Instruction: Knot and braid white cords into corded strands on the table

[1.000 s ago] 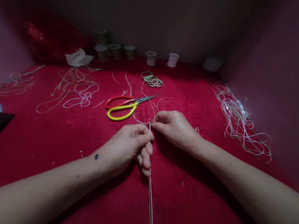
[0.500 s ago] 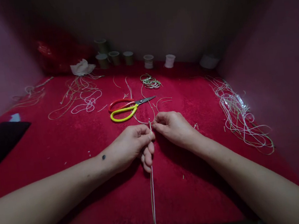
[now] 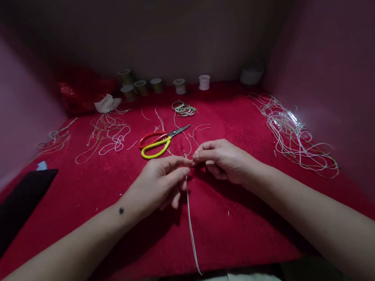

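Note:
Thin pale cords (image 3: 190, 222) run from my fingertips down over the front edge of the red cloth. My left hand (image 3: 165, 179) holds them between thumb and index finger, its other fingers loosely curled. My right hand (image 3: 226, 159) meets it from the other side, thumb and index finger pinched on a fine cord, mostly hidden by the fingers. Just beyond the fingertips a small knotted part shows, with cord loops leading away. Scissors (image 3: 156, 149) with one red and one yellow handle lie past my left hand, blades pointing right.
Behind the scissors lies a green-white knotted cord bundle (image 3: 184, 109). Several thread spools (image 3: 180, 86) line the back. Loose cords (image 3: 115, 138) lie left, and a cord tangle (image 3: 293, 141) right. A black flat object (image 3: 16, 211) rests at left. Pink walls flank the red cloth (image 3: 254, 241).
My left index finger has stretched out toward my right fingertips, and its lower fingers have loosened. My right hand's lower fingers have opened a little. The camera view has shifted slightly.

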Available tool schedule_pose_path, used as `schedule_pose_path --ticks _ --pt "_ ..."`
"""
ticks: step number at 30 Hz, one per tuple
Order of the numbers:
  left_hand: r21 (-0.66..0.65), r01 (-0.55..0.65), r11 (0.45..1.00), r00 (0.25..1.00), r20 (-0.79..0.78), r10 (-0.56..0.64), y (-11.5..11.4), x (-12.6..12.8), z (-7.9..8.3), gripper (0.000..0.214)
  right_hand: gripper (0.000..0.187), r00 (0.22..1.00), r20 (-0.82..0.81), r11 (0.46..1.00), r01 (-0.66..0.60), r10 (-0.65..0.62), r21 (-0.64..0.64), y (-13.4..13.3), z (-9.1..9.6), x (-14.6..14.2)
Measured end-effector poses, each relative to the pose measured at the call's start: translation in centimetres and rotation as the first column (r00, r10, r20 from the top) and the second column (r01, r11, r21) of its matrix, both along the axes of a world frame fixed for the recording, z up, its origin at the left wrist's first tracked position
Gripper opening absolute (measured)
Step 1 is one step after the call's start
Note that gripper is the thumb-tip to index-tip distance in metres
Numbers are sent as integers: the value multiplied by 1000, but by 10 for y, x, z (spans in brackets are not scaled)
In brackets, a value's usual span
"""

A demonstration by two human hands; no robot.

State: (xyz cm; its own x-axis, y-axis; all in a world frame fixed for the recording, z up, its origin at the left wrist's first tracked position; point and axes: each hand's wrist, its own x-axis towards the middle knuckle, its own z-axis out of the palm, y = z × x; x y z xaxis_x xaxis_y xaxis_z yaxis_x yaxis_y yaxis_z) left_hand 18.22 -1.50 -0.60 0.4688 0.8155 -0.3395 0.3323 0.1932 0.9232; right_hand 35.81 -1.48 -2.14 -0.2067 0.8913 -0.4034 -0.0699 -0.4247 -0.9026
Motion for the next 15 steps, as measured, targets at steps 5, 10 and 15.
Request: schedule_pose_path --ticks 5,10,15 --pt "-364 225 904 909 413 -59 -4 12 -14 41 6 978 -206 999 24 -33 -47 -1 -2 0" --pt "-436 291 852 869 493 -45 -6 18 -20 15 8 952 -305 996 -60 37 -67 2 -6 2" --pt "-235 361 902 930 15 -368 1 -5 18 21 10 954 -301 992 -19 -20 -124 4 -4 5"
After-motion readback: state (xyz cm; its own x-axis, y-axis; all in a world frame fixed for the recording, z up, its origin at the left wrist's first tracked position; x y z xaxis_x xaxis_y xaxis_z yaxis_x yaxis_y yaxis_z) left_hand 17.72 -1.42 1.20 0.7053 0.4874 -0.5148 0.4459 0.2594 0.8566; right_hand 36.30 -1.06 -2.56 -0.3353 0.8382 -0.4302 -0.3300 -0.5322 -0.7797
